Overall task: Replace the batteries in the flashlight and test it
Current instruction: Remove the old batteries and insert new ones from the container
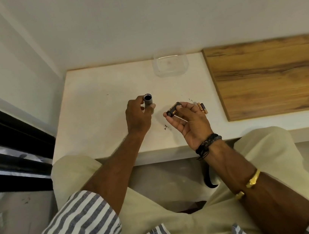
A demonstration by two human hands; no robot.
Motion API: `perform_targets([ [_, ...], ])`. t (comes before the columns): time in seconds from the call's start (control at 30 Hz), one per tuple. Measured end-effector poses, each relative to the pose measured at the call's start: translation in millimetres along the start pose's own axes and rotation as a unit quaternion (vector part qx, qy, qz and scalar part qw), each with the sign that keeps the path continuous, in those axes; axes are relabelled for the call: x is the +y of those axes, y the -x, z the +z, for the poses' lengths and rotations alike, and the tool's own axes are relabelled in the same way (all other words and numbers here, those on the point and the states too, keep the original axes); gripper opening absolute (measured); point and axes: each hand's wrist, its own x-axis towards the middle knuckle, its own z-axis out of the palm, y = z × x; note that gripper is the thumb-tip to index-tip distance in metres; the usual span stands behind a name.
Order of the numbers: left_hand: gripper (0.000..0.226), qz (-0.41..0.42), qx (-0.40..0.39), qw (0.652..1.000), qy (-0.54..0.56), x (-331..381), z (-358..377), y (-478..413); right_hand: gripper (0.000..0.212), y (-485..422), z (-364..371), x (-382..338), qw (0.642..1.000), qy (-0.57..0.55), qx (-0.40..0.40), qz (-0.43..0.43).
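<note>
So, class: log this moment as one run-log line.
left hand: holds flashlight body, open end up | right hand: holds battery holder | spare batteries: on table

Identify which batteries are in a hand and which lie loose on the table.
The batteries in the black holder are pinched by the right hand; the loose batteries lie on the white table just beyond its fingers.

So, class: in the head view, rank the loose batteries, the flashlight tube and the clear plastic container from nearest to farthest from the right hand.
1. Loose batteries: on the white table, just beyond the right hand's fingertips.
2. Flashlight tube: to the left, held upright in the left hand.
3. Clear plastic container: at the table's far edge, by the wall.
</note>
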Motion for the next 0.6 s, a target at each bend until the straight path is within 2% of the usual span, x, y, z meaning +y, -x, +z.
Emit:
perform_targets([
  [0.1, 0.025, 0.041, 0.008, 0.999, -0.003, 1, -1, 7, 0.053, -2, 1, 0, 1.0, 0.026, 0.0, -0.014],
  [0.17, 0.025, 0.059, 0.009, 0.998, 0.002, 3, -3, 14, 0.06, -2, 2, 1, 0.997, 0.066, 0.007, -0.032],
  [0.4, 0.031, 0.097, 0.015, 0.995, 0.01, 8, -14, 45, 0.042, 4, 4, -2, 0.989, 0.131, 0.0, -0.063],
  [0.6, 0.033, 0.113, -0.005, 0.993, -0.022, 7, -18, 67, 0.041, 8, 4, -2, 0.986, 0.143, -0.025, -0.081],
])
